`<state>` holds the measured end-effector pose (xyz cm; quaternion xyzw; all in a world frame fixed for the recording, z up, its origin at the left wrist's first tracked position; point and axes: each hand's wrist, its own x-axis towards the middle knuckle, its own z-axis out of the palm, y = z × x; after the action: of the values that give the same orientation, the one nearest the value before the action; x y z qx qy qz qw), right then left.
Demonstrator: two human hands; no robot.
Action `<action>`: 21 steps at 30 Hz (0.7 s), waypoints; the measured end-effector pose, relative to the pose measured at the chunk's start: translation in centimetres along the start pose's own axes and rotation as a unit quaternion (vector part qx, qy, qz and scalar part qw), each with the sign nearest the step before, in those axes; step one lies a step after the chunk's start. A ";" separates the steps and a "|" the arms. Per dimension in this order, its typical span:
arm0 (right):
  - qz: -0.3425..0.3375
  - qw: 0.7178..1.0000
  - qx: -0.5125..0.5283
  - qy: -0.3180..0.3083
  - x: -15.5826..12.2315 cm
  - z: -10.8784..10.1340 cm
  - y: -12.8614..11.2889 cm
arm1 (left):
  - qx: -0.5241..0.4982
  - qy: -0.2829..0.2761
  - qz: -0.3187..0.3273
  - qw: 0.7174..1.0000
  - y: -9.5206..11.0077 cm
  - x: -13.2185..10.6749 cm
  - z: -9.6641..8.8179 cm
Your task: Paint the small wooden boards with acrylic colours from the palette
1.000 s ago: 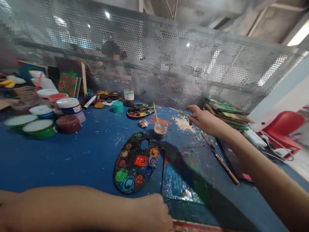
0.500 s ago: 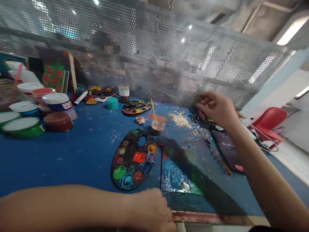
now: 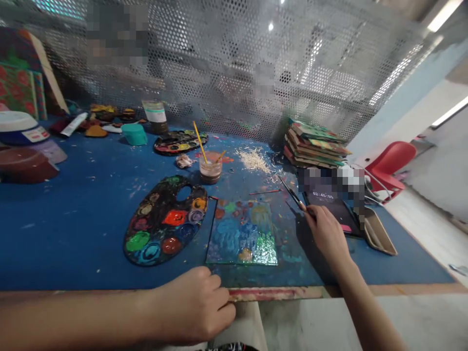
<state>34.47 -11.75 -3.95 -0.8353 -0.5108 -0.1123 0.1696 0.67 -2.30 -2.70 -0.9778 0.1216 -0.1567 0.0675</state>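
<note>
My right hand [image 3: 325, 231] is closed around the handle of a slim paintbrush [image 3: 291, 191], which lies low over the table and points up and left. Part of the handle is hidden under the fingers. My left hand [image 3: 197, 303] is curled into a fist at the table's front edge, with nothing visible in it. Between the hands lies a small painted panel [image 3: 234, 234], wet with blue and green paint. Left of it is a dark oval paint palette [image 3: 161, 219] with several colours. A thin brush [image 3: 265, 192] lies behind the panel.
A jar of murky water [image 3: 210, 171] holds two brushes. Behind are wood shavings [image 3: 254, 160], a second palette [image 3: 181, 142] and a stack of painted boards [image 3: 316, 144]. A tablet [image 3: 334, 207] and a brown tray [image 3: 378, 231] sit at right, paint tubs [image 3: 24, 163] at left.
My right hand has come down from the back right of the table onto the paintbrush. The stack of boards now shows. The view has shifted to the right; my left hand remains a fist.
</note>
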 end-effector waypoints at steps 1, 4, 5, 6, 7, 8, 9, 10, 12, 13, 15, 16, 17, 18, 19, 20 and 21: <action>-0.002 1.000 0.015 0.004 -0.1 -0.3 0.2 | -0.001 0.002 -0.021 1.000 0.3 0.1 -0.1; -0.015 0.998 0.059 0.002 -0.7 -0.7 0.4 | -0.025 0.030 -0.079 0.996 0.9 0.3 -0.2; -0.018 0.997 0.072 -0.004 -0.8 -0.7 0.4 | -0.033 0.054 -0.098 0.993 1.0 0.3 -0.2; -0.019 0.996 0.081 -0.011 -0.8 -0.7 0.3 | -0.036 0.084 -0.119 0.989 0.9 0.4 -0.2; -0.017 0.996 0.087 -0.016 -0.8 -0.6 0.1 | -0.037 0.117 -0.143 0.982 0.9 0.4 -0.3; -0.013 0.996 0.089 -0.020 -0.8 -0.5 -0.2 | -0.034 0.149 -0.172 0.973 0.8 0.5 -0.2; -0.009 0.996 0.090 -0.021 -0.8 -0.5 -0.5 | -0.032 0.173 -0.205 0.963 0.7 0.5 -0.2; -0.005 0.996 0.091 -0.021 -0.8 -0.6 -0.8 | -0.031 0.187 -0.236 0.953 0.7 0.5 -0.1; 0.000 0.995 0.095 -0.022 -0.9 -0.8 -1.5 | -0.031 0.194 -0.280 0.940 0.9 0.4 0.1; 0.005 0.995 0.093 -0.023 -1.1 -1.0 -1.8 | -0.030 0.198 -0.292 0.935 1.1 0.4 0.2; 0.019 0.996 0.076 -0.032 -1.3 -1.3 -2.5 | -0.028 0.207 -0.300 0.931 1.6 0.4 0.5; 0.022 0.997 0.060 -0.044 -1.3 -1.5 -2.7 | -0.027 0.212 -0.300 0.930 1.8 0.4 0.6; 0.022 0.997 0.041 -0.059 -1.2 -1.6 -2.8 | -0.025 0.215 -0.301 0.929 2.0 0.4 0.8; 0.020 0.997 0.020 -0.073 -0.9 -1.7 -2.8 | -0.024 0.219 -0.302 0.927 2.2 0.4 0.9; 0.017 0.996 0.002 -0.085 -0.4 -1.8 -2.6 | -0.025 0.223 -0.305 0.925 2.3 0.4 1.1; 0.016 0.996 -0.013 -0.091 0.3 -1.9 -2.4 | -0.028 0.228 -0.309 0.923 2.3 0.4 1.2; 0.018 0.995 -0.027 -0.091 1.1 -1.9 -2.1 | -0.034 0.232 -0.314 0.920 2.4 0.4 1.2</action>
<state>33.08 -10.70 -1.41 -0.8555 -0.5055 -0.0469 0.1017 0.91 -4.54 -4.15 -0.9035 -0.1746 -0.3885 -0.0482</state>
